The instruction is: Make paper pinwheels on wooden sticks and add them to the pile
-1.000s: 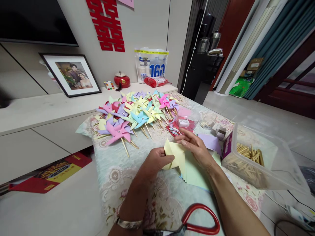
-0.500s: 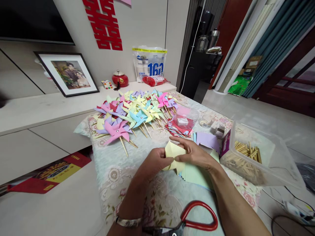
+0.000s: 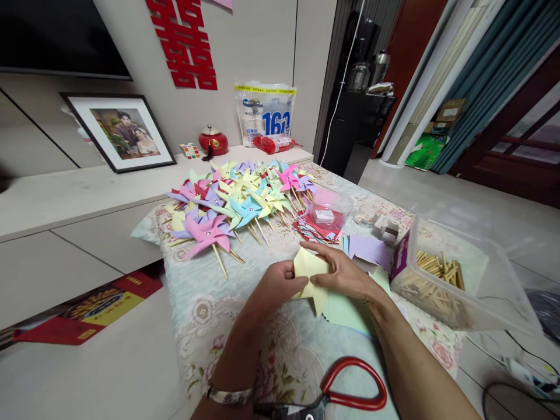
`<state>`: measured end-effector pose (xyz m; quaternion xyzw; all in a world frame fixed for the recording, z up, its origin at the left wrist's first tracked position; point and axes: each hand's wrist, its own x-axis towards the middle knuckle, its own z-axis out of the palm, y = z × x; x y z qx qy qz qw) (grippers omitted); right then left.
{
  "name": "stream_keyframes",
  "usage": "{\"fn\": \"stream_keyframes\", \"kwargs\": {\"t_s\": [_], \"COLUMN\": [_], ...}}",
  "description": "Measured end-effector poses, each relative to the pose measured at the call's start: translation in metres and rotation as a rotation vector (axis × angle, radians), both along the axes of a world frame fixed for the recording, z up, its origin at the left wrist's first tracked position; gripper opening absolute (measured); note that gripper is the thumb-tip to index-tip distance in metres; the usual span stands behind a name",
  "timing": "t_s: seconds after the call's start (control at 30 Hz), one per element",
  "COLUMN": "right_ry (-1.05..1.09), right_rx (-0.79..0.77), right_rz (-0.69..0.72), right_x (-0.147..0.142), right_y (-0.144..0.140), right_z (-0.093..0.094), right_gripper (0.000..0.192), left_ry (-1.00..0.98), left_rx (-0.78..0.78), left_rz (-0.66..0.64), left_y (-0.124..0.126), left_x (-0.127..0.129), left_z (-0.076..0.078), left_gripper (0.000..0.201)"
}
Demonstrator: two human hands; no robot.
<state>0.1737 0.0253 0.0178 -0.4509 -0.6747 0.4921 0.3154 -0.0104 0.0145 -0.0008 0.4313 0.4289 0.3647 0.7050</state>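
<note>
Both hands hold one pale yellow paper pinwheel (image 3: 310, 263) above the near part of the table. My left hand (image 3: 279, 286) is closed on its left side, thumb near the centre. From the right, my right hand (image 3: 345, 273) pinches it, with the thumb close to the other thumb and fingers behind the paper. The paper's blades are partly folded, and one point hangs down. Under the right wrist lies a stack of light green paper (image 3: 347, 312). Red-handled scissors (image 3: 354, 385) rest near the front, their blades partly hidden by the left forearm.
Several finished pinwheels (image 3: 245, 201) on sticks lie at the back left. A clear plastic bin (image 3: 481, 291) of short sticks stands at the right. Red paper pieces (image 3: 317, 233), purple paper (image 3: 371, 249) and a small box (image 3: 388, 230) lie between. A low cabinet (image 3: 83, 195) runs behind.
The yellow paper has turned slightly in my hands, and its lower point hangs a little lower. My hands stay nearly in place; the scissors have not moved.
</note>
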Motion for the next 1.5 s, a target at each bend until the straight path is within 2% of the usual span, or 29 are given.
{"fn": "stream_keyframes", "kwargs": {"t_s": [0.1, 0.23, 0.3, 0.4, 0.5, 0.67, 0.83, 1.07, 1.2, 1.37, 1.5], "right_ry": [0.124, 0.307, 0.368, 0.430, 0.474, 0.501, 0.479, 0.607, 0.651, 0.635, 0.619], "right_rx": [-0.043, -0.090, -0.086, -0.065, -0.040, 0.035, 0.036, -0.093, -0.152, -0.107, 0.017], "right_rz": [-0.062, -0.199, -0.272, -0.360, -0.413, -0.447, -0.433, -0.265, -0.293, -0.278, -0.271], "right_x": [-0.003, -0.012, -0.017, -0.024, -0.029, -0.035, -0.037, -0.031, -0.027, -0.024, -0.022], "right_y": [0.001, 0.001, 0.001, 0.002, 0.002, 0.001, -0.001, -0.001, 0.001, 0.003, 0.004], "right_z": [0.000, 0.001, 0.001, -0.003, -0.007, -0.010, -0.009, -0.011, -0.010, -0.008, -0.008], "right_gripper": [0.077, 0.078, 0.078, 0.076, 0.075, 0.070, 0.066, 0.054, 0.053, 0.055, 0.061], "left_ry": [-0.062, -0.212, -0.280, -0.323, -0.333, -0.324, -0.302, -0.327, -0.352, -0.357, -0.361], "left_rx": [0.000, -0.031, -0.065, -0.042, -0.004, 0.000, -0.007, -0.021, -0.017, -0.035, -0.046], "left_rz": [0.087, 0.199, 0.227, 0.221, 0.224, 0.360, 0.417, 0.407, 0.395, 0.368, 0.360], "left_y": [0.000, 0.000, 0.000, -0.002, -0.003, -0.002, 0.001, 0.000, 0.000, 0.000, 0.001], "left_x": [-0.001, -0.002, -0.002, 0.002, 0.011, 0.021, 0.021, 0.016, 0.011, 0.004, -0.001], "left_z": [0.004, 0.008, 0.011, 0.013, 0.012, 0.003, -0.004, -0.001, 0.003, 0.005, 0.006], "left_gripper": [0.024, 0.041, 0.048, 0.045, 0.046, 0.049, 0.049, 0.046, 0.045, 0.039, 0.029]}}
